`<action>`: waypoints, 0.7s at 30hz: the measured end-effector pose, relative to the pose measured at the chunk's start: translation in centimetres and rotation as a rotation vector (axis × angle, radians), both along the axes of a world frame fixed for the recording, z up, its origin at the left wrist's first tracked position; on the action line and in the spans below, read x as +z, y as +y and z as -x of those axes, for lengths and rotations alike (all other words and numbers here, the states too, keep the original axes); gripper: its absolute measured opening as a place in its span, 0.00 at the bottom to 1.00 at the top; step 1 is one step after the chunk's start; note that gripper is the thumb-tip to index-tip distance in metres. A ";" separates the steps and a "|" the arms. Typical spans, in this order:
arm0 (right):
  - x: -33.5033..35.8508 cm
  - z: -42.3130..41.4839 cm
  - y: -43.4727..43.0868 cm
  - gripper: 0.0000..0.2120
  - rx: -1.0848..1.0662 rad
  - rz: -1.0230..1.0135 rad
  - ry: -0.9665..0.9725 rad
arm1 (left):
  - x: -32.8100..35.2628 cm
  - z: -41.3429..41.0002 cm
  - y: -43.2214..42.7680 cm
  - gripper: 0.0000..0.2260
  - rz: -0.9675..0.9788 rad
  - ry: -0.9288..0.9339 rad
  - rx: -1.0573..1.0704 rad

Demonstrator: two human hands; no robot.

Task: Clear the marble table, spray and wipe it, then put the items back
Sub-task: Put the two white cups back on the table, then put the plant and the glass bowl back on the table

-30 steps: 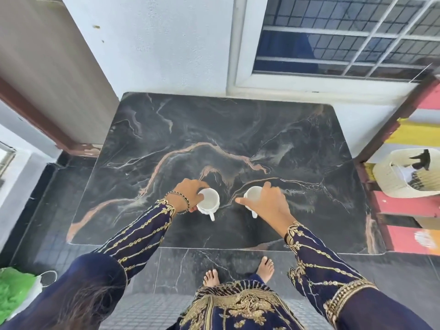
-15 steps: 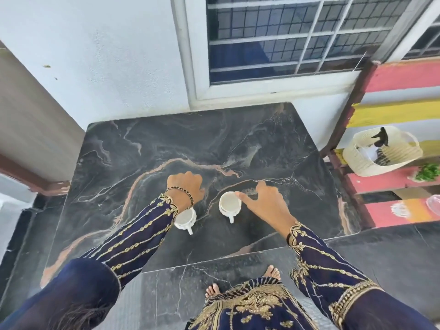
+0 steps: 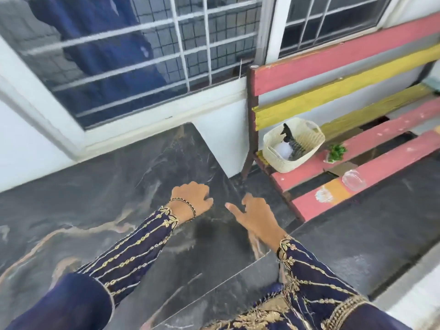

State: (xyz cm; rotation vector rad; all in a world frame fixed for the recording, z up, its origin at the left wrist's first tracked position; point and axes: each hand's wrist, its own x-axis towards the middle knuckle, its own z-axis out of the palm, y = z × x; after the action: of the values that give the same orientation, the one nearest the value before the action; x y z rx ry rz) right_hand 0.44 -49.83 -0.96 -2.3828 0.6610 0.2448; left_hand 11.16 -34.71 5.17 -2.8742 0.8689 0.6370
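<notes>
Both hands are held empty above the tabletop: the left hand loosely curled, the right hand open, probably to fetch things from the basket.

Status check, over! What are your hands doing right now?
Left hand and right hand empty, over marble table edge. Basket on bench. Path clear.

Barred window; painted slatted bench against white wall
</notes>
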 end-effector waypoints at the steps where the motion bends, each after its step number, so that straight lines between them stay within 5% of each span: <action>1: -0.6 0.0 -3.8 0.36 -0.026 0.000 0.007 | -0.6 -0.2 -4.1 0.15 0.007 0.010 -0.016; 5: -2.6 0.5 -14.1 0.25 -0.104 -0.009 0.007 | -3.8 0.3 -15.4 0.14 0.012 0.115 -0.114; 14: -12.3 2.4 -36.9 0.21 -0.254 0.087 0.145 | -14.4 0.7 -40.5 0.14 0.036 0.282 -0.310; 21: -21.6 2.2 -49.2 0.29 -0.276 0.175 0.232 | -23.5 -1.7 -53.0 0.16 0.181 0.225 -0.347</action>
State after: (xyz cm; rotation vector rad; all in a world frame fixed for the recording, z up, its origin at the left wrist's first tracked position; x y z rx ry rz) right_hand -1.80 -99.07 -22.57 -2.4110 1.1516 0.3588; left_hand 12.83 -87.73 -18.37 -2.7280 1.4860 0.8895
